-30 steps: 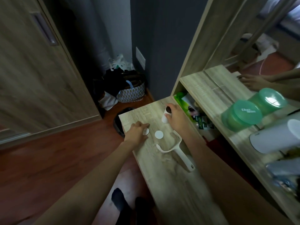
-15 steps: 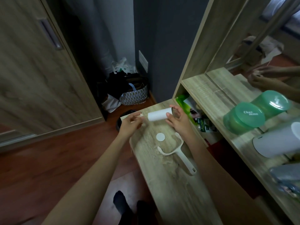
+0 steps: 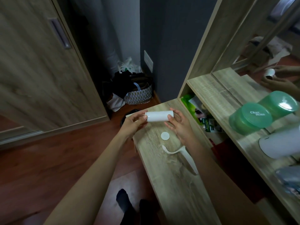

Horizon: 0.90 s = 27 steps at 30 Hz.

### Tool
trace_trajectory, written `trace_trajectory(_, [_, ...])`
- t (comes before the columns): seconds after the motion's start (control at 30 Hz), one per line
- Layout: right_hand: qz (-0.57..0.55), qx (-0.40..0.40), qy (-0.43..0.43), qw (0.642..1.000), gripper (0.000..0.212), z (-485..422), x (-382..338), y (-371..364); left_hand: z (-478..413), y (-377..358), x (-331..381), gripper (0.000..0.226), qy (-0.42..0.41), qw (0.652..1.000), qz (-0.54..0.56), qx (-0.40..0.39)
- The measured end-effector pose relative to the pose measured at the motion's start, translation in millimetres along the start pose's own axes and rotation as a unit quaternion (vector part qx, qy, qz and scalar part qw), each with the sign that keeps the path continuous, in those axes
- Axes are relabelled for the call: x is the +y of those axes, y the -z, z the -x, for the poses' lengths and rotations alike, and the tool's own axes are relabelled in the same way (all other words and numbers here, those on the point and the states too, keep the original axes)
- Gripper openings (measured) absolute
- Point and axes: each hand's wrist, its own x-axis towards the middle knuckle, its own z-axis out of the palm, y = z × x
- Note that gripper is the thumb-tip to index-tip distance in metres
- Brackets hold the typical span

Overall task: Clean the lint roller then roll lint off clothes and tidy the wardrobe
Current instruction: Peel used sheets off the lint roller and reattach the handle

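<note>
A white lint roll (image 3: 159, 116) is held level in the air above the wooden bench (image 3: 175, 181). My left hand (image 3: 132, 125) presses a small white end cap against the roll's left end. My right hand (image 3: 179, 125) pinches the roll's right end with thumb and fingertips. One round white cap (image 3: 165, 136) lies flat on the bench below the roll. The white roller handle frame (image 3: 181, 155) lies empty on the bench, close under my right wrist.
A wardrobe door (image 3: 37, 65) stands at left. A patterned basket of dark clothes (image 3: 138, 93) sits on the floor in the corner. The shelf on the right holds a green tub (image 3: 250, 120), a white container (image 3: 279, 144) and a mirror (image 3: 267, 51).
Both hands lifted the roll off the bench and turned it level. My left hand picked up one of the two caps and brought it to the roll's left end.
</note>
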Motion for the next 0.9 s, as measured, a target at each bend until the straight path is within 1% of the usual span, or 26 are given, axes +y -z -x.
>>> trace_trajectory(0.1, [0.006, -0.005, 0.0, 1.0, 0.032, 1.2, 1.7, -0.4, 0.9, 1.2, 1.6, 0.033, -0.012, 0.999, -0.037, 0.002])
trace_trajectory(0.17, [0.003, -0.003, 0.003, 1.0, 0.034, 2.0, 3.1, -1.6, 2.3, 0.5, 2.7, 0.034, -0.009, 1.0, -0.029, 0.004])
trace_trajectory(0.3, [-0.002, -0.005, 0.012, 1.0, 0.035, 2.0, 4.7, -2.4, 5.7, -3.1, 6.5, 0.038, 0.034, 0.997, 0.061, -0.022])
trace_trajectory(0.37, [0.008, -0.011, 0.014, 1.0, 0.036, 1.9, 5.6, -2.7, 7.6, -5.5, 9.0, 0.039, 0.048, 0.994, 0.088, -0.034])
trace_trajectory(0.43, [0.04, -0.021, 0.016, 0.999, 0.037, 0.9, 6.1, -2.2, 8.5, -7.1, 10.2, 0.039, 0.045, 0.994, 0.096, -0.031])
trace_trajectory(0.5, [0.083, -0.029, 0.018, 0.996, 0.038, -2.1, 7.5, 2.2, 8.2, -6.0, 9.7, 0.037, 0.035, 0.994, 0.102, -0.007])
trace_trajectory(0.57, [0.138, -0.002, 0.008, 0.99, 0.038, -7.0, 11.6, 8.6, 6.7, 0.0, 7.2, 0.036, 0.026, 0.994, 0.106, 0.029])
trace_trajectory(0.6, [0.188, 0.018, 0.007, 0.982, 0.038, -10.6, 15.8, 12.5, 5.9, 4.7, 5.4, 0.036, 0.022, 0.993, 0.106, 0.046])
trace_trajectory(0.63, [0.263, 0.031, 0.017, 0.964, 0.038, -13.4, 20.7, 16.3, 5.8, 9.4, 3.8, 0.035, 0.018, 0.993, 0.102, 0.059])
trace_trajectory(0.67, [0.355, 0.028, 0.035, 0.934, 0.037, -16.4, 26.5, 20.3, 6.0, 13.8, 2.1, 0.035, 0.017, 0.993, 0.097, 0.069])
trace_trajectory(0.73, [0.529, -0.023, 0.06, 0.846, 0.04, -21.7, 40.0, 26.9, 7.1, 19.4, -1.0, 0.034, 0.016, 0.992, 0.092, 0.08])
trace_trajectory(0.77, [0.587, -0.05, 0.06, 0.806, 0.042, -23.0, 46.6, 28.9, 7.7, 21.0, -2.1, 0.033, 0.016, 0.992, 0.09, 0.082])
trace_trajectory(0.8, [0.626, -0.069, 0.055, 0.775, 0.044, -24.0, 52.4, 30.0, 7.9, 22.5, -3.4, 0.032, 0.016, 0.993, 0.088, 0.082])
trace_trajectory(0.83, [0.65, -0.077, 0.054, 0.754, 0.047, -24.4, 57.8, 31.0, 7.8, 24.0, -4.5, 0.031, 0.016, 0.993, 0.087, 0.082])
trace_trajectory(0.9, [0.681, -0.078, 0.061, 0.725, 0.046, -25.5, 65.0, 31.6, 7.3, 27.2, -6.7, 0.03, 0.014, 0.993, 0.088, 0.08])
